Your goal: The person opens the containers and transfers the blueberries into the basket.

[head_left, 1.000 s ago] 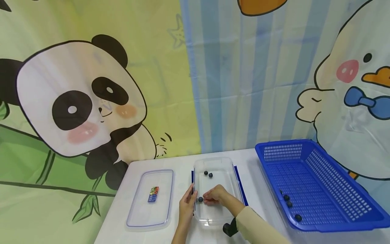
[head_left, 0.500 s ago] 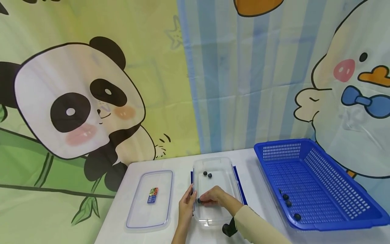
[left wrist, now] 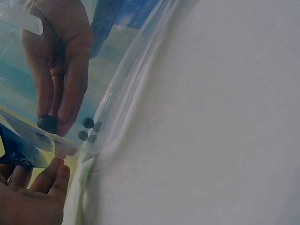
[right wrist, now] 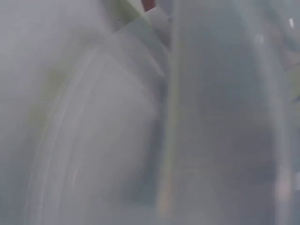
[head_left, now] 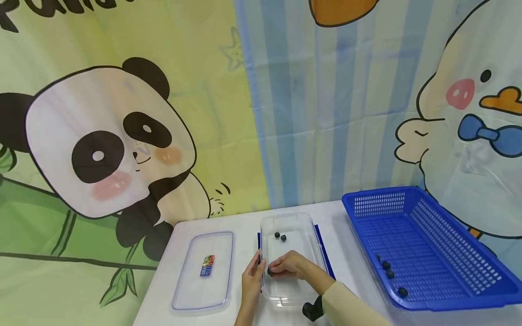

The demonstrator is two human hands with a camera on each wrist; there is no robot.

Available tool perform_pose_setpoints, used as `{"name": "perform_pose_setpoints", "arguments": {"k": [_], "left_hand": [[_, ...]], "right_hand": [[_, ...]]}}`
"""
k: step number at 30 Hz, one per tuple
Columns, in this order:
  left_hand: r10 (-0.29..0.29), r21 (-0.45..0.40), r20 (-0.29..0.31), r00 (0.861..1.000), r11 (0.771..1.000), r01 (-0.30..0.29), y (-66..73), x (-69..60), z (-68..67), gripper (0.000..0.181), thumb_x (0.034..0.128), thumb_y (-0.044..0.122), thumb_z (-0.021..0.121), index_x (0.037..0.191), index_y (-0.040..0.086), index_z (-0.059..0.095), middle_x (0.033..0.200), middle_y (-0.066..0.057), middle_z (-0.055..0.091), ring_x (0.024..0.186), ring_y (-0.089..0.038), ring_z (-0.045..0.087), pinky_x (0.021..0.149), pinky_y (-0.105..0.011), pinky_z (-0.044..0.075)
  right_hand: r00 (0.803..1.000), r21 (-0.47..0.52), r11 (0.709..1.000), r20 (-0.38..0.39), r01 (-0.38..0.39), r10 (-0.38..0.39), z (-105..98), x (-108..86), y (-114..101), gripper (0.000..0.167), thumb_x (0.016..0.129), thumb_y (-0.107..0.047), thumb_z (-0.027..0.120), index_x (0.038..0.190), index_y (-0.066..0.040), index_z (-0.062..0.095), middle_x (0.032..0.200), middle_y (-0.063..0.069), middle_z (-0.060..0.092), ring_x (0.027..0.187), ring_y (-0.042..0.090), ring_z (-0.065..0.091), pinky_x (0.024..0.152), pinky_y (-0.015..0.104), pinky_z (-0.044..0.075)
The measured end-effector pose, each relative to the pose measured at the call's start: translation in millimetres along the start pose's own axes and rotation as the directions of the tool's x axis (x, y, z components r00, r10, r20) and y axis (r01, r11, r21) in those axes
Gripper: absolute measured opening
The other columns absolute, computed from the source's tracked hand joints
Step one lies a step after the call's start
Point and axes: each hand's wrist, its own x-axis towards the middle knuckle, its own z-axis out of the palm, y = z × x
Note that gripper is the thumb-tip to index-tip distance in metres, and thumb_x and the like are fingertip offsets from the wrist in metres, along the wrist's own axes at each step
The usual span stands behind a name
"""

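Note:
In the head view, a clear plastic container [head_left: 281, 300] with blue side clips stands on the white table. My right hand [head_left: 290, 265] reaches into it and pinches a blueberry [left wrist: 47, 124] in its fingertips, near the left wall. My left hand [head_left: 252, 283] rests against the container's left outer side, fingers extended by the blue clip [left wrist: 21, 147]. Two more blueberries, a left one [head_left: 277, 235] and a right one [head_left: 283, 237], lie at the far end of the container. The right wrist view is blurred; only transparent plastic can be made out.
A transparent lid [head_left: 189, 290] with a colourful label lies left of the container. On the right stands a blue basket [head_left: 432, 244], with several blueberries [head_left: 390, 274] along its left side. A black object [head_left: 313, 310] is at the right wrist. A printed curtain [head_left: 302, 113] hangs behind.
My right hand has moved slightly left to the blueberry by the left wall, and its fingertips have closed on it. My left hand keeps its place at the container's side.

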Motion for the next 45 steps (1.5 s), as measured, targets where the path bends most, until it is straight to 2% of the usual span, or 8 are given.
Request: {"name": "perform_pose_setpoints", "arguments": {"k": [8, 15, 22, 27, 34, 38, 42, 45], "left_hand": [[-0.006, -0.034, -0.013, 1.0, 0.999, 0.005, -0.2, -0.8, 2.2, 0.049, 0.0897, 0.023, 0.061, 0.132, 0.002, 0.049, 0.134, -0.02, 0.045, 0.126, -0.031, 0.04, 0.104, -0.037, 0.032], [0.01, -0.021, -0.038, 0.999, 1.0, -0.011, 3.0, -1.7, 5.5, 0.044, 0.0907, 0.017, 0.06, 0.13, 0.0, 0.05, 0.133, -0.021, 0.047, 0.124, -0.033, 0.041, 0.101, -0.036, 0.036], [0.019, -0.034, -0.048, 0.999, 0.999, -0.021, 0.2, -2.7, 6.1, 0.044, 0.0897, 0.017, 0.061, 0.129, -0.001, 0.05, 0.133, -0.019, 0.047, 0.124, -0.033, 0.041, 0.1, -0.026, 0.038], [-0.004, -0.028, -0.037, 0.999, 1.0, 0.003, -2.3, 0.4, 3.8, 0.046, 0.0891, 0.021, 0.062, 0.13, 0.003, 0.051, 0.134, -0.017, 0.046, 0.126, -0.032, 0.04, 0.102, -0.03, 0.036], [-0.027, -0.013, -0.035, 0.999, 1.0, 0.026, -0.4, -0.6, 5.5, 0.045, 0.0886, 0.021, 0.063, 0.129, 0.004, 0.052, 0.135, -0.015, 0.046, 0.126, -0.032, 0.04, 0.101, -0.032, 0.035], [-0.02, -0.008, -0.039, 0.999, 1.0, 0.02, 0.0, -1.1, 5.2, 0.045, 0.0889, 0.02, 0.062, 0.129, 0.003, 0.052, 0.134, -0.015, 0.047, 0.125, -0.033, 0.04, 0.102, -0.034, 0.035], [-0.012, -0.014, -0.033, 0.999, 1.0, 0.011, -0.5, -1.0, 4.5, 0.045, 0.0893, 0.02, 0.062, 0.129, 0.002, 0.051, 0.135, -0.016, 0.046, 0.126, -0.033, 0.04, 0.102, -0.034, 0.034], [-0.02, -0.03, -0.028, 0.999, 0.999, 0.019, -1.2, -0.1, 3.9, 0.046, 0.089, 0.02, 0.062, 0.13, 0.003, 0.051, 0.135, -0.015, 0.046, 0.126, -0.032, 0.039, 0.102, -0.032, 0.034]], "right_hand": [[0.994, 0.001, 0.995, 0.041, 0.098, -0.098, -7.6, -12.4, -10.6, 0.019, 0.078, 0.009, 0.066, 0.097, 0.014, 0.066, 0.087, 0.02, 0.068, 0.076, 0.023, 0.067, 0.07, 0.035, 0.058], [0.99, 0.034, 0.991, 0.065, 0.126, -0.128, -42.1, -24.8, -24.0, 0.023, 0.081, 0.004, 0.065, 0.103, 0.011, 0.065, 0.094, 0.017, 0.068, 0.084, 0.025, 0.067, 0.077, 0.035, 0.056], [0.984, 0.148, 0.98, 0.096, 0.135, -0.15, -100.9, -43.4, -36.8, 0.029, 0.087, 0.004, 0.059, 0.113, 0.015, 0.057, 0.101, 0.017, 0.066, 0.09, 0.023, 0.065, 0.083, 0.034, 0.053], [0.978, 0.201, 0.969, 0.117, 0.145, -0.17, -146.6, -55.2, -41.4, 0.036, 0.088, 0.002, 0.057, 0.121, 0.016, 0.05, 0.106, 0.017, 0.064, 0.096, 0.024, 0.064, 0.089, 0.035, 0.05], [0.985, 0.276, 0.952, 0.071, 0.132, -0.157, -211.8, -75.3, -43.0, 0.026, 0.09, 0.002, 0.054, 0.115, 0.003, 0.062, 0.105, 0.012, 0.064, 0.097, 0.022, 0.063, 0.09, 0.034, 0.049], [0.983, 0.319, 0.938, 0.078, 0.135, -0.168, -248.7, -83.1, -36.4, 0.025, 0.093, 0.003, 0.05, 0.111, -0.001, 0.066, 0.105, 0.01, 0.066, 0.098, 0.021, 0.063, 0.092, 0.034, 0.047], [0.986, 0.395, 0.914, 0.096, 0.09, -0.138, -281.8, -87.5, -20.5, 0.028, 0.095, 0.003, 0.045, 0.105, -0.006, 0.069, 0.104, 0.01, 0.066, 0.098, 0.021, 0.063, 0.092, 0.033, 0.048], [0.991, 0.377, 0.925, 0.089, 0.055, -0.095, -299.6, -88.0, -6.3, 0.029, 0.095, 0.004, 0.044, 0.102, -0.006, 0.07, 0.103, 0.009, 0.066, 0.098, 0.021, 0.063, 0.092, 0.034, 0.048]]}}
